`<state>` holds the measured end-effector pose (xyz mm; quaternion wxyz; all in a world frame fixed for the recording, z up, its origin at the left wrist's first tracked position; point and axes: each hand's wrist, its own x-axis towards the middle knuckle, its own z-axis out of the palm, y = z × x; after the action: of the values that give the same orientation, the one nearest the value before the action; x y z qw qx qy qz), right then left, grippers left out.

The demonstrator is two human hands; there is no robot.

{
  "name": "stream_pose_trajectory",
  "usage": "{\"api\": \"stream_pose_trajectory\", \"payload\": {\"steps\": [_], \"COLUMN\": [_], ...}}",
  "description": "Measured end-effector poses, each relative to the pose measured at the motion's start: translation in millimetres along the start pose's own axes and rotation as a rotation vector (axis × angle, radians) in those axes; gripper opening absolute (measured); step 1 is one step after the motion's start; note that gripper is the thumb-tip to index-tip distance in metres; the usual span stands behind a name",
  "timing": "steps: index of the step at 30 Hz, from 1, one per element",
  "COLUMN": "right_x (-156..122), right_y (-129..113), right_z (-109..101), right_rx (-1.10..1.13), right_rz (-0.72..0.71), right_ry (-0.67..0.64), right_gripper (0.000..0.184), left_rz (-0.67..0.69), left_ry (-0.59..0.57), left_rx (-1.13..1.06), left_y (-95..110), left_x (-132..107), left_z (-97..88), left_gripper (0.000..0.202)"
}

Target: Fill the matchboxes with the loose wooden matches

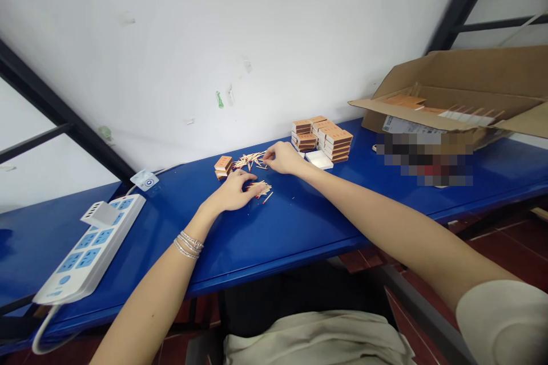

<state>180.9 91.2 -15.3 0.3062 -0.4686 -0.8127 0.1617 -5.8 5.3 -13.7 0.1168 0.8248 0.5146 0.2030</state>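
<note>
Loose matches lie in a scattered pile (250, 159) on the blue table (299, 222), with a smaller bundle of matches (262, 188) closer to me. My left hand (233, 191), bracelets on its wrist, rests on the table with its fingers closed on that smaller bundle. My right hand (282, 157) reaches to the scattered pile and pinches at matches with its fingertips. A few orange matchboxes (223, 165) sit left of the pile. A white inner tray (319, 159) lies right of my right hand.
Stacks of orange matchboxes (325, 138) stand at the back of the table. An open cardboard box (462, 97) holds more at the right. A white power strip (92, 248) with blue sockets lies at the left, its cable hanging off the front edge. A white wall is behind.
</note>
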Motion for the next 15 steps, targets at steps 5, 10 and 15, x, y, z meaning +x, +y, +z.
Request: {"api": "stream_pose_trajectory", "payload": {"steps": [5, 10, 15], "right_x": [6, 6, 2], "right_y": [5, 21, 26], "right_z": [-20, -60, -64], "right_rx": [-0.146, -0.143, -0.286], "right_rz": [-0.012, 0.159, 0.226], "right_ry": [0.051, 0.11, -0.063], "right_gripper": [0.023, 0.022, 0.035], "left_rz": [0.078, 0.089, 0.13], "left_ry": [-0.079, -0.133, -0.15], "left_rx": [0.209, 0.23, 0.175], "left_y": [14, 21, 20], "left_x": [-10, -13, -11], "left_z": [2.7, 2.3, 0.0], "left_gripper": [0.059, 0.041, 0.03]}}
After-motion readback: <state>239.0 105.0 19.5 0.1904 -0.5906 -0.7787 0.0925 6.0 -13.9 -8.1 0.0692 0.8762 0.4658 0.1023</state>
